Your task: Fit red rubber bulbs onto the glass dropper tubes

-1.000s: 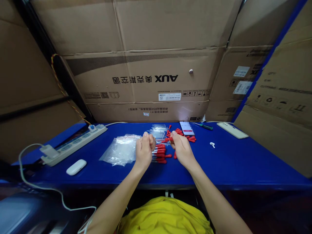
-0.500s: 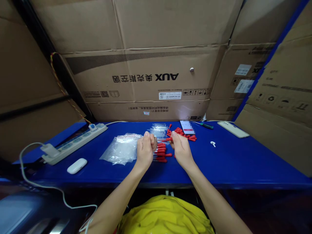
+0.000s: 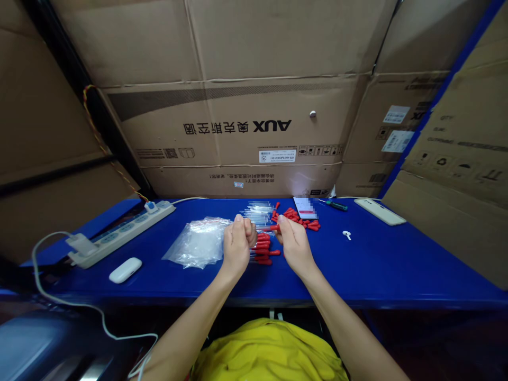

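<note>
Over the blue table (image 3: pixel 377 264), my left hand (image 3: pixel 236 244) pinches one end of a thin clear tube and my right hand (image 3: pixel 292 242) pinches a red cap (image 3: pixel 273 227) at its other end. Both hands are closed, a short gap apart. Between and below them lies a row of clear tubes with red caps (image 3: pixel 262 250). Behind them lies a bundle of bare clear tubes (image 3: pixel 257 211), and a heap of loose red caps (image 3: pixel 299 218) sits to the right.
A pile of clear plastic bags (image 3: pixel 198 242) lies left of my hands. A power strip (image 3: pixel 119 233) and white earbud case (image 3: pixel 125 270) sit far left. A phone (image 3: pixel 305 207), green screwdriver (image 3: pixel 335 205), white remote (image 3: pixel 379 211) and single earbud (image 3: pixel 347 234) lie right. Cardboard boxes (image 3: pixel 246 127) wall the back.
Both hands have drawn slightly closer together around the tube and cap; nothing else on the table has moved.
</note>
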The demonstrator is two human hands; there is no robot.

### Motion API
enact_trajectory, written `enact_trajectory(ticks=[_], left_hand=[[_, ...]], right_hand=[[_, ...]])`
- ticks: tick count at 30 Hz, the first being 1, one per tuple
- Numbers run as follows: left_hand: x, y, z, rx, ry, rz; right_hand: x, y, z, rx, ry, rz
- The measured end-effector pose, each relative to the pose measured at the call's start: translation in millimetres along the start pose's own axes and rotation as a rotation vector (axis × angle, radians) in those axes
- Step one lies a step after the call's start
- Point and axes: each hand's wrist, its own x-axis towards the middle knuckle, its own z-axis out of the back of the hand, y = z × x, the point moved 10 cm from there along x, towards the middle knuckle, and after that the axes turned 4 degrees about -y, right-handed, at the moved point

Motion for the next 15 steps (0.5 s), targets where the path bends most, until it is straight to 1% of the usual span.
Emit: enact_trajectory(ticks=[5, 11, 15], left_hand=[[0.1, -1.0, -0.8, -0.003, 0.011, -0.006], [0.4, -1.0, 0.0, -0.011, 0.012, -0.003], [2.2, -1.5, 0.4, 0.008, 0.03, -0.002]], right_hand=[[0.0, -1.0, -0.4, -0.015, 0.012, 0.008], [-0.9, -9.5, -3.2, 0.013, 0.038, -0.014], [1.4, -7.1, -0.6, 0.007, 0.042, -0.012]])
